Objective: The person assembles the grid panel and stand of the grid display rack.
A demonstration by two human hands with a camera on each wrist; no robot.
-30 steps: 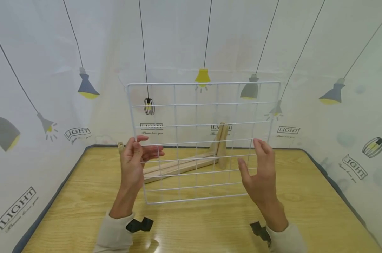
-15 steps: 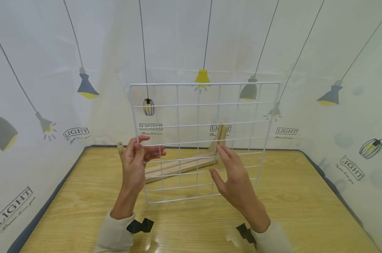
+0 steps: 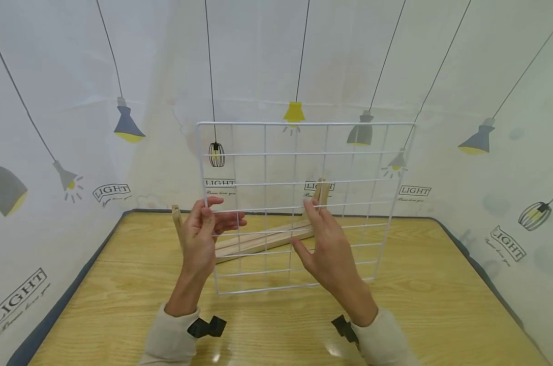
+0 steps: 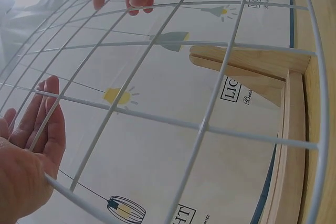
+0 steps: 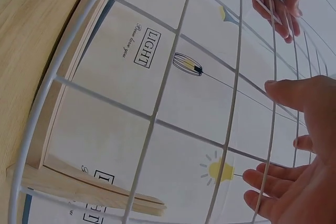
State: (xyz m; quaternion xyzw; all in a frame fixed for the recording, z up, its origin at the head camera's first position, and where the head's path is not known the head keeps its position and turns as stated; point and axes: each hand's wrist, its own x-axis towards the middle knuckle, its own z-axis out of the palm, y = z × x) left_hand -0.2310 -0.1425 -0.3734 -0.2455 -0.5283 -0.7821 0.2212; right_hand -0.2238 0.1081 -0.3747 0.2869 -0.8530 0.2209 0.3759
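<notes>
A white wire grid panel (image 3: pixel 308 123) stands upright before me, its lower edge close over the table. My left hand (image 3: pixel 200 241) grips its left edge, thumb on the near side and fingers reaching through behind the wires. Toward the lower middle, my right hand (image 3: pixel 330 249) lies against the wires with its fingers extended and thumb spread. In the right wrist view, the right hand's fingertips (image 5: pixel 254 179) overlap a wire. Behind the panel lies a pale wooden frame (image 3: pixel 276 240); the left wrist view shows its rail (image 4: pixel 296 177) and a braced upright piece (image 4: pixel 257 59).
The wood-grain table (image 3: pixel 121 284) is bordered by a dark edge. White cloth walls (image 3: pixel 253 56) printed with hanging lamps rise at the back and both sides. Black camera mounts (image 3: pixel 208 327) sit on both sleeves.
My right hand has moved left from the panel's right side to its middle. The panel has shifted slightly right, with my left hand keeping its grip.
</notes>
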